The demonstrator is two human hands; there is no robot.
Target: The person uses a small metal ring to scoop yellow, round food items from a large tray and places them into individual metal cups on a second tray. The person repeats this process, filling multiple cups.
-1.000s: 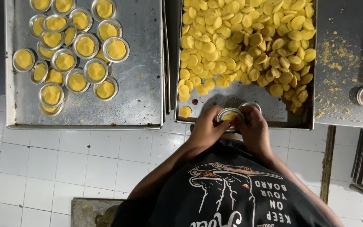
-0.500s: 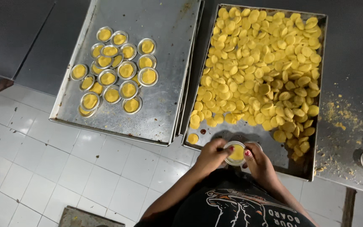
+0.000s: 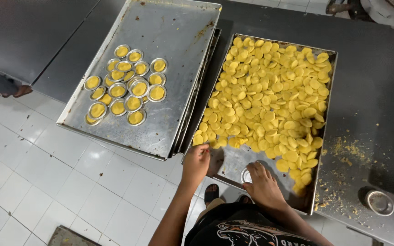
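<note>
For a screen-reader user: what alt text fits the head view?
Two hands work at a metal tray of yellow dough discs: the left hand at its near edge, the right hand on a small round tin. Filled tins sit on another tray.

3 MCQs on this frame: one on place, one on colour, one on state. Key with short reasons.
1. Where do the filled small metal cups sit?
A. on the left tray
B. on the floor
C. among the loose discs

2. What colour are the dough discs heaped in the right tray?
A. white
B. yellow
C. brown

3. What is under the right hand?
A. a filled cup
B. a knife
C. an empty small metal cup

Key:
1 A: the cups cluster on the left tray, apart from the discs.
2 B: all the discs are yellow.
3 C: the empty cup shows bare metal at the fingertips, while the left hand is at the tray's near corner.
</note>
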